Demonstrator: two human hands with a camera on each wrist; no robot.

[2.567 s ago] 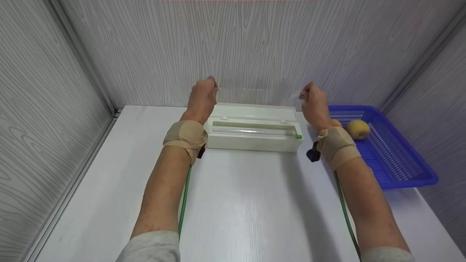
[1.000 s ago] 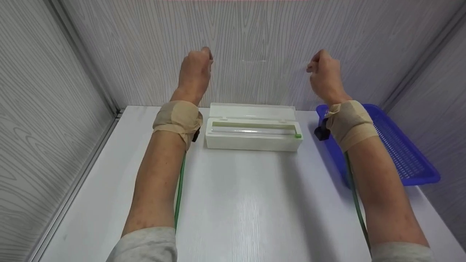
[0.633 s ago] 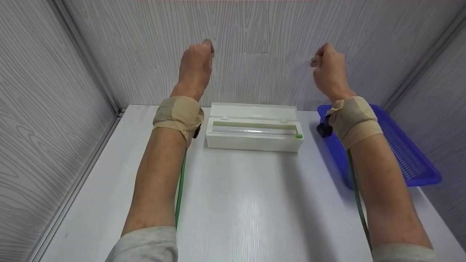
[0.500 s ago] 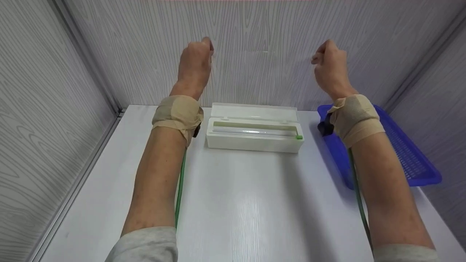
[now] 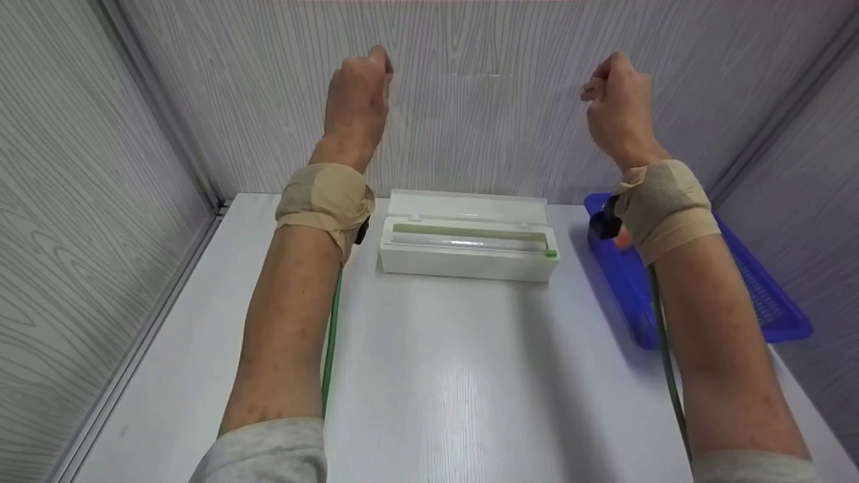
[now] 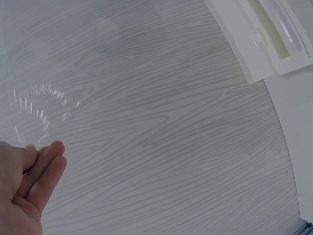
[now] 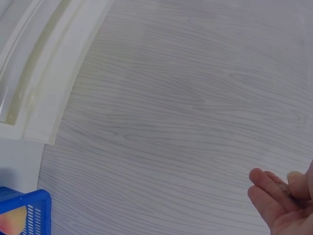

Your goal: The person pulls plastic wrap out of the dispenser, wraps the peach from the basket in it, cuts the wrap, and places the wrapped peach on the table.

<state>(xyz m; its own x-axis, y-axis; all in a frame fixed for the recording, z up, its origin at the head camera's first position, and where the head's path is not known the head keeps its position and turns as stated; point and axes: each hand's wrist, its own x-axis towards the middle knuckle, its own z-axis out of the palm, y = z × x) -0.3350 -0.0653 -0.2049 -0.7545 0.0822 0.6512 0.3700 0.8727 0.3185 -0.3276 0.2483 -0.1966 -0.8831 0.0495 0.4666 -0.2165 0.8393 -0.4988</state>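
Note:
A clear sheet of cling film (image 6: 44, 105) spans the gap between my hands; it shows mainly as glints and fine wrinkles. My left hand (image 5: 356, 100) pinches one corner between thumb and fingers, high in front of the back wall. At about the same height, my right hand (image 5: 619, 111) pinches the other corner, where thin creases run from its fingertips. Below and between them on the table stands a white cling film dispenser (image 5: 466, 265), its lid (image 5: 470, 204) tipped back. A clear roll (image 5: 463, 241) lies inside, and a green slider (image 5: 550, 253) sits at its right end.
A blue plastic basket (image 5: 621, 295) stands at the right of the table, partly behind my right forearm. A yellow and red fruit (image 7: 13, 221) lies in it. Wood-grain panels (image 5: 483, 147) close off the back and both sides.
Both hands have risen from just above the dispenser and spread slightly apart, drawing the cling film higher. The dispenser has stayed in place.

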